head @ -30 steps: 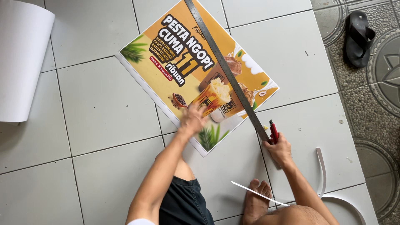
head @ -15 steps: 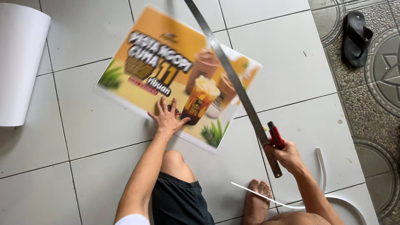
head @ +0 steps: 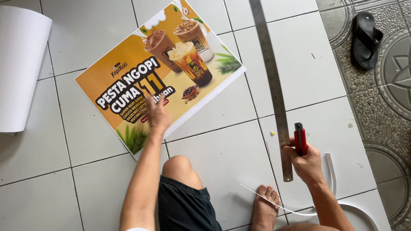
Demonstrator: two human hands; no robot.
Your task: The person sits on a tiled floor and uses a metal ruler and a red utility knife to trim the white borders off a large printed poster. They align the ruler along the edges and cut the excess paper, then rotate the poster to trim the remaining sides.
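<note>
An orange printed poster with pictures of iced drinks lies flat on the white floor tiles. My left hand presses flat on its lower part, fingers spread. My right hand grips a red utility knife and also rests on the near end of a long steel ruler. The ruler lies on the tiles to the right of the poster, apart from it. My bare knee and foot are between the two arms.
A white paper roll lies at the far left. Thin white trimmed strips curl near my right wrist and foot. A black sandal sits on patterned grey paving at the right.
My left hand has turned and slid the poster to the left, out from under the ruler. The ruler now lies on bare tile, more upright, with my right hand still on its end.
</note>
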